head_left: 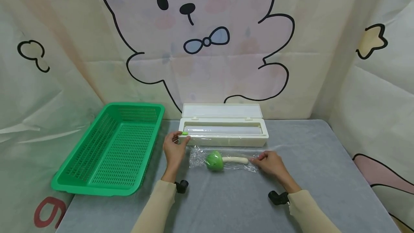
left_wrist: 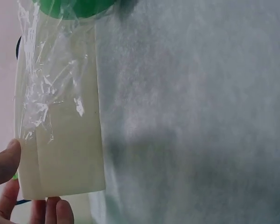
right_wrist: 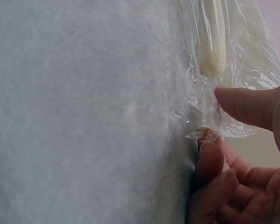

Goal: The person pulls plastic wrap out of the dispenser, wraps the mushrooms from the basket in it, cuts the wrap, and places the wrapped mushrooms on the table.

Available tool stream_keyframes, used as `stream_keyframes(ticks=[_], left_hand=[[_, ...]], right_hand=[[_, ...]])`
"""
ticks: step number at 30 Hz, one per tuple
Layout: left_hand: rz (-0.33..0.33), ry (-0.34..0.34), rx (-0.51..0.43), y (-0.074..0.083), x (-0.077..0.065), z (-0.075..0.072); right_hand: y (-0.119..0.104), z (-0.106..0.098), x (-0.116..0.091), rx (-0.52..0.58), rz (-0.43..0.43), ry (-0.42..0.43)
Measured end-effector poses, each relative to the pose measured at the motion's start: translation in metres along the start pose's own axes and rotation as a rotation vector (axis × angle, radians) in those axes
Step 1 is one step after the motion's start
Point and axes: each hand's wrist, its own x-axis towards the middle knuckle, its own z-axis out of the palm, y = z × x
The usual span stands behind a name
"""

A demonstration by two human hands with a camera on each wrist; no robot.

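Observation:
A white cling film box [head_left: 223, 141] stands with its lid up and a roll of film inside. My left hand [head_left: 174, 150] grips its left end, fingers against the end wall, index finger by the small green slider [head_left: 185, 133]. In front lies a mushroom-shaped thing with a green head [head_left: 215, 161] and a cream stem [head_left: 235, 160], covered by clear cling film [head_left: 198, 159] that runs up to the box. My right hand [head_left: 271, 164] pinches the film's gathered edge [right_wrist: 210, 102] just beyond the stem's rounded tip. Its fingertips are partly under the film.
A green perforated basket [head_left: 139, 175] stands at the left of the grey-covered table [head_left: 226, 204]. Behind the box hangs a printed cloth backdrop [head_left: 207, 74], with more cloth along both sides.

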Motion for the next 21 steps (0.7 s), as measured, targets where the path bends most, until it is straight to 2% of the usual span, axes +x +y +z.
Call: stream_keyframes(ticks=[4, 8, 13, 15, 18, 21], left_hand=[[-0.003, 0.005, -0.044, -0.002, 0.002, -0.001], [-0.055, -0.03, -0.09, -0.004, 0.005, -0.002], [-0.131, -0.089, -0.13, -0.006, 0.01, -0.005], [-0.147, -0.12, -0.138, -0.007, 0.013, -0.007], [-0.173, -0.172, -0.148, -0.008, 0.016, -0.01], [-0.192, -0.198, -0.154, -0.008, 0.017, -0.012]], right_hand=[[-0.003, -0.003, 0.0, -0.024, -0.015, -0.017], [-0.014, -0.013, -0.004, -0.132, -0.044, -0.026], [-0.045, -0.024, -0.013, -0.282, -0.122, 0.055], [-0.061, -0.022, -0.014, -0.298, -0.181, 0.101], [-0.084, -0.013, -0.01, -0.259, -0.309, 0.14], [-0.105, 0.003, 0.002, -0.159, -0.441, 0.115]])
